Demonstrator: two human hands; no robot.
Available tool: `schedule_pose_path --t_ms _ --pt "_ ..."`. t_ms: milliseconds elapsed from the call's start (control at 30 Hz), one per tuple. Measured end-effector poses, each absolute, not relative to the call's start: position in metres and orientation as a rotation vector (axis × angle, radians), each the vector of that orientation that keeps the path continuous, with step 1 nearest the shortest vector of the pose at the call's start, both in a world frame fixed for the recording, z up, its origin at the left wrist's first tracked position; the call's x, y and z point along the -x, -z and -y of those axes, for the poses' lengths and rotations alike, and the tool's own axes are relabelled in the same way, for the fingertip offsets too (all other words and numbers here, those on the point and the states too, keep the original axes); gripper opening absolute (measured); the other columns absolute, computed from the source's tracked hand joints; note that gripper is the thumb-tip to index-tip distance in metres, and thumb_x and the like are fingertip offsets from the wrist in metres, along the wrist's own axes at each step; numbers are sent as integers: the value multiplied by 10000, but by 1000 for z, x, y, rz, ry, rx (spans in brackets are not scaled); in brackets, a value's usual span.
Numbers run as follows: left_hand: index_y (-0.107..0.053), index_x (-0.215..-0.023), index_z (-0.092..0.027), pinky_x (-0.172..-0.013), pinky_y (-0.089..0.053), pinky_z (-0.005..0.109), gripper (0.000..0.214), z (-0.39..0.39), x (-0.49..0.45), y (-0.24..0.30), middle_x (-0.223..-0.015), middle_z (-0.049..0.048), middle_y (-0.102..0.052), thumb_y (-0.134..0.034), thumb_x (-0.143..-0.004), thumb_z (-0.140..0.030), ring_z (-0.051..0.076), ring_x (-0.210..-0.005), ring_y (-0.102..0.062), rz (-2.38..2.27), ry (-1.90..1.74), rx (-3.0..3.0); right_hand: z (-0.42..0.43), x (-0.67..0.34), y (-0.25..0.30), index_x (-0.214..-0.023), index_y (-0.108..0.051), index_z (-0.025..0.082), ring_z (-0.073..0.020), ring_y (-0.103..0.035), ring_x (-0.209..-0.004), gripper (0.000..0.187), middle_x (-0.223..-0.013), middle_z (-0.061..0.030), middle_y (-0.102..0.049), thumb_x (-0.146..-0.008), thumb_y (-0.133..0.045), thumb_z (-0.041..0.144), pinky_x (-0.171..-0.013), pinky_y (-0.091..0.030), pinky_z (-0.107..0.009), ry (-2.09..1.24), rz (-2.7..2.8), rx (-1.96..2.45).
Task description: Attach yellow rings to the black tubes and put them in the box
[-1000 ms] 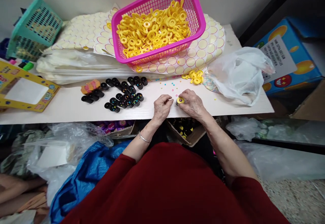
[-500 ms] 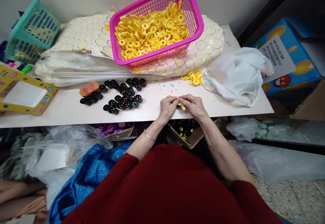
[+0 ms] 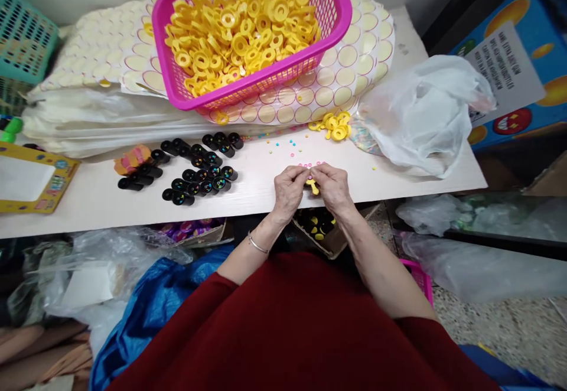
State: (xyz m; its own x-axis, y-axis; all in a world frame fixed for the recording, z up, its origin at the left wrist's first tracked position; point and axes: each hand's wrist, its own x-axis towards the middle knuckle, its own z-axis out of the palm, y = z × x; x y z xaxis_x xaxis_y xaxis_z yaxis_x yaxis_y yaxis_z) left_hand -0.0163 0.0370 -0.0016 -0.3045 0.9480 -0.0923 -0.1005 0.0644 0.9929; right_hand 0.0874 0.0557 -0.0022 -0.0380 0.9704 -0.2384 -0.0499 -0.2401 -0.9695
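My left hand (image 3: 289, 189) and my right hand (image 3: 333, 186) meet at the front edge of the white table (image 3: 97, 196), fingers pinched together around a small yellow piece (image 3: 312, 186) held between them. Tiny coloured beads (image 3: 290, 144) lie scattered just beyond my fingers. A cluster of small black tubes (image 3: 195, 169) lies to the left of my hands. A pink basket (image 3: 252, 31) full of yellow rings sits at the back, and a small heap of yellow rings (image 3: 332, 126) lies on the table to its right.
White plastic bag (image 3: 425, 113) at the right. Circle-printed sheets (image 3: 110, 54) lie under the basket. A teal basket (image 3: 22, 36) and a yellow card box (image 3: 31, 181) are at the left. Below the table edge sits a cardboard box (image 3: 323, 231) holding black-and-yellow pieces, plus plastic bags.
A second ago my right hand held a black tube with a yellow cap on the table while the left was apart. Both hands have since come together on the small yellow piece.
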Motion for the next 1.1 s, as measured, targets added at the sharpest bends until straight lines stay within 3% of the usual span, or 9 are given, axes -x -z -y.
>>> schedule_pose_path --t_ms 300,433,667,800,900,1100 --pt "-721 -866 -140 -419 -354 177 334 -37 34 3 -866 39 -625 -651 -716 -431 25 -481 -454 -1251 -1193 -981 -52 -86 -7 -674 -614 160 -69 -413 -402 379 -513 50 -497 -640 -673 533 -343 -363 -206 -1476 1053 1293" --pt "-687 -1037 -165 -457 -392 188 424 -39 47 2 -978 42 -622 -684 -656 -352 34 -512 -483 -1136 -1064 -1094 -53 -85 -9 -637 -600 159 -66 -399 -380 405 -483 52 -473 -630 -685 556 -322 -351 -207 -1482 1067 1273" --pt "-622 -1152 -146 -557 -371 193 580 -45 52 -4 -789 -9 -607 -674 -575 -177 54 -588 -455 -1121 -949 -1197 -51 -94 -4 -654 -595 167 -79 -460 -401 362 -494 36 -521 -645 -680 519 -382 -441 -231 -1549 931 1280" --pt "-684 -972 -141 -655 -405 221 430 -46 49 -3 -791 -14 -602 -702 -542 -145 91 -699 -508 -1129 -967 -1360 -38 -106 -4 -717 -615 170 -83 -516 -443 290 -553 35 -587 -560 -757 368 -463 -477 -243 -1594 966 1235" --pt "-694 -779 -144 -674 -410 235 236 -44 44 -1 -731 -20 -584 -721 -546 -170 110 -720 -518 -1130 -1050 -1423 -27 -113 -4 -860 -635 183 -103 -574 -556 427 -693 30 -651 -487 -808 297 -564 -513 -270 -1664 1022 1119" --pt "-713 -799 -171 -676 -426 269 230 -25 33 -11 -773 23 -630 -743 -609 -297 135 -724 -532 -1036 -1096 -1600 -15 -125 -2 -926 -665 206 -160 -619 -850 526 -922 -1 -673 -450 -862 311 -811 -505 -317 -1502 1175 1032"
